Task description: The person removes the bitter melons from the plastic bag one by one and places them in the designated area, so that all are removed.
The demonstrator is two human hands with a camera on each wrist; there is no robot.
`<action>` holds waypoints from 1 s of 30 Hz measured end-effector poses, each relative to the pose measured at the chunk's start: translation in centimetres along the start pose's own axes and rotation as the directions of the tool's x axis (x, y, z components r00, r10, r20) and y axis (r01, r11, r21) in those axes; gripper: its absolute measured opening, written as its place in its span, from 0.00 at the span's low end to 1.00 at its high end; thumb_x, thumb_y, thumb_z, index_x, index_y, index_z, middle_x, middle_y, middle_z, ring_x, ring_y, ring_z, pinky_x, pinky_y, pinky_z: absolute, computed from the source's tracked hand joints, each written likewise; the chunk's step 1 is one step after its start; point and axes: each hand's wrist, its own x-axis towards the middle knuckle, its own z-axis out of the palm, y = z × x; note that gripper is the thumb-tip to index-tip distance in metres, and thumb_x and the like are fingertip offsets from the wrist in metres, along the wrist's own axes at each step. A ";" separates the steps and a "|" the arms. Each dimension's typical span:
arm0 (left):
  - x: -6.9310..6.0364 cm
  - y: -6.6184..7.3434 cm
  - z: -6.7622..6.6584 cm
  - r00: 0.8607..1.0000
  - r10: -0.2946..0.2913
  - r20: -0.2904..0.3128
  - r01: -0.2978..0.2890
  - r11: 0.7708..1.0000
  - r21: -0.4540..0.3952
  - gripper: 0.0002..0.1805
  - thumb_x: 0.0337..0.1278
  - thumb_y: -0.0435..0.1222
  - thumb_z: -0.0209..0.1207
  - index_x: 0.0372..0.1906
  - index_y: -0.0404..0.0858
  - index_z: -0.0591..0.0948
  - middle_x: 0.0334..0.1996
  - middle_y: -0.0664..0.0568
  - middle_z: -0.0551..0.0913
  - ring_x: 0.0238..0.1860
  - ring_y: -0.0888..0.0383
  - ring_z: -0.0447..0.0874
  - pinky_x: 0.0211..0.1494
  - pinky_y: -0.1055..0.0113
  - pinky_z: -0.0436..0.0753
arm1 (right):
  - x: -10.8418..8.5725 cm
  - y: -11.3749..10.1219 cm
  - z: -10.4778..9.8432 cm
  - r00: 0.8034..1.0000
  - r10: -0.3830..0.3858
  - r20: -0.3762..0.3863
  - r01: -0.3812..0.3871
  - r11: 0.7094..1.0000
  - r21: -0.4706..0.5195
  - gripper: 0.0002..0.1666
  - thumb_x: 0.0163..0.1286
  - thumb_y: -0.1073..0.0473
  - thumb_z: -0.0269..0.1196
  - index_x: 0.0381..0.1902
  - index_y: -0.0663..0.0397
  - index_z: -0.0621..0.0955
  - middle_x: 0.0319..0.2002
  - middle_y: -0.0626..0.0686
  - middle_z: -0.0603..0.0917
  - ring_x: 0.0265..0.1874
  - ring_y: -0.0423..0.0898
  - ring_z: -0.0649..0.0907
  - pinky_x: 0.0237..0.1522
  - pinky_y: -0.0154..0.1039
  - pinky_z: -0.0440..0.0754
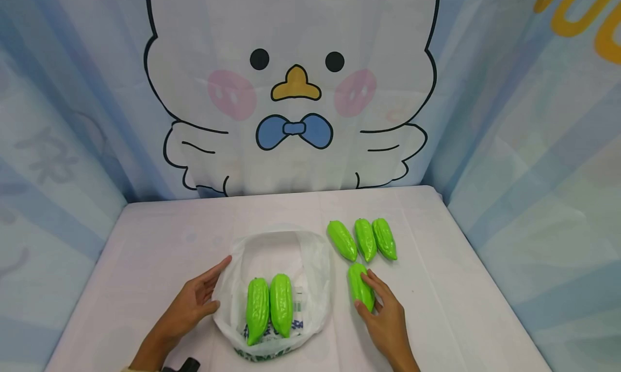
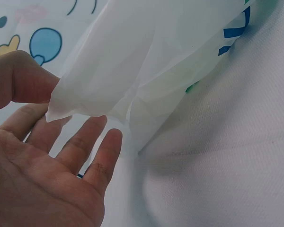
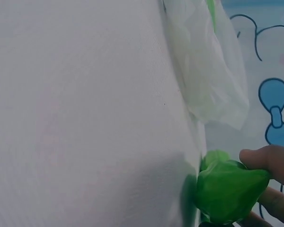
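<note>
A white plastic bag (image 1: 317,286) stands with its mouth spread wide on the table, and two green bitter melons (image 1: 257,310) lie side by side inside it. My left hand (image 1: 186,307) touches the bag's left rim with thumb and fingers spread apart; in the left wrist view its fingertips (image 2: 114,137) meet the bag's edge. Right of the bag, my right hand (image 1: 388,323) grips another bitter melon (image 1: 359,286) between thumb and fingers. That melon (image 3: 232,191) appears end-on in the right wrist view. Its lower side is partly hidden.
Three more bitter melons (image 1: 366,240) lie in a row behind the right hand, right of the bag. White cloth covers the table (image 1: 436,286). A printed curtain (image 1: 291,167) hangs along the back edge and both sides. A small dark object (image 1: 189,365) shows beside the left wrist.
</note>
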 end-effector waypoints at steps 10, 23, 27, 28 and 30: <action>0.0 0.0 0.0 1.000 -0.008 0.001 0.008 1.000 0.000 0.52 0.55 0.25 0.66 0.86 0.45 0.59 0.85 0.50 0.55 0.83 0.44 0.53 0.71 0.80 0.68 | 0.0 0.0 0.2 0.997 -0.064 -0.050 0.062 0.997 -0.044 0.39 0.63 0.65 0.76 0.73 0.53 0.79 0.79 0.58 0.71 0.79 0.60 0.70 0.73 0.50 0.73; 0.0 0.2 0.1 1.000 -0.029 -0.010 0.029 1.000 0.009 0.53 0.52 0.23 0.64 0.86 0.45 0.59 0.85 0.51 0.56 0.84 0.44 0.55 0.72 0.78 0.68 | -0.1 -1.8 0.4 0.984 -0.140 -0.112 0.136 0.990 -0.040 0.39 0.61 0.64 0.78 0.70 0.48 0.81 0.78 0.55 0.74 0.79 0.57 0.72 0.74 0.50 0.74; 0.1 0.2 0.0 0.998 -0.053 -0.016 0.053 0.999 0.013 0.54 0.51 0.23 0.64 0.86 0.46 0.59 0.85 0.53 0.56 0.84 0.46 0.55 0.73 0.76 0.68 | -0.2 -2.9 0.9 0.986 -0.133 -0.102 0.132 0.991 -0.017 0.38 0.61 0.63 0.79 0.70 0.45 0.81 0.78 0.50 0.73 0.80 0.52 0.70 0.78 0.45 0.69; 0.1 0.2 0.0 0.998 -0.054 -0.013 0.054 0.998 0.018 0.54 0.51 0.23 0.64 0.86 0.45 0.59 0.85 0.52 0.56 0.84 0.46 0.55 0.74 0.75 0.68 | -0.2 -3.2 1.1 0.986 -0.134 -0.097 0.134 0.991 -0.013 0.39 0.61 0.62 0.79 0.70 0.44 0.81 0.78 0.50 0.73 0.80 0.52 0.70 0.79 0.45 0.67; 0.2 0.3 0.1 0.998 -0.061 -0.018 0.062 0.998 0.014 0.54 0.51 0.22 0.64 0.86 0.46 0.59 0.85 0.53 0.56 0.84 0.47 0.55 0.73 0.77 0.68 | -0.2 -3.7 1.4 0.986 -0.142 -0.087 0.143 0.990 0.007 0.39 0.61 0.63 0.79 0.70 0.41 0.81 0.78 0.49 0.73 0.80 0.51 0.70 0.79 0.46 0.67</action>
